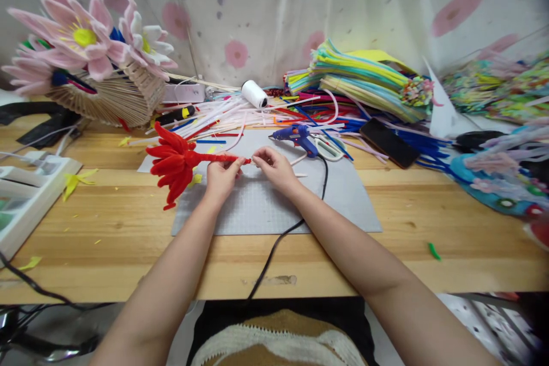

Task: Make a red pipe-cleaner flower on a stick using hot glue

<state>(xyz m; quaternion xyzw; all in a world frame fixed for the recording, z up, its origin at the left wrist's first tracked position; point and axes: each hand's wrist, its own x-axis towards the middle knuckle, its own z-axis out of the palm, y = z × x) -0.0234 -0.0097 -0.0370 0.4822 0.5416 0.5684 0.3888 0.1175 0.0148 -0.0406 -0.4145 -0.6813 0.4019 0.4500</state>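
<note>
A red pipe-cleaner flower (174,163) with a twisted red stem lies sideways over the grey cutting mat (274,206), its bloom pointing left. My left hand (223,176) is closed around the stem near its right end. My right hand (274,167) pinches the tip of the stem just to the right, fingers pressed together. Both forearms reach in from the bottom edge.
A blue glue gun (298,137) lies behind my hands, its black cord (278,240) running off the table's front. Behind it are loose pipe cleaners (223,117), a white thread spool (254,93), a black phone (389,142), stacked coloured pipe cleaners (364,77), pink flowers (81,40) and a white tray (26,194).
</note>
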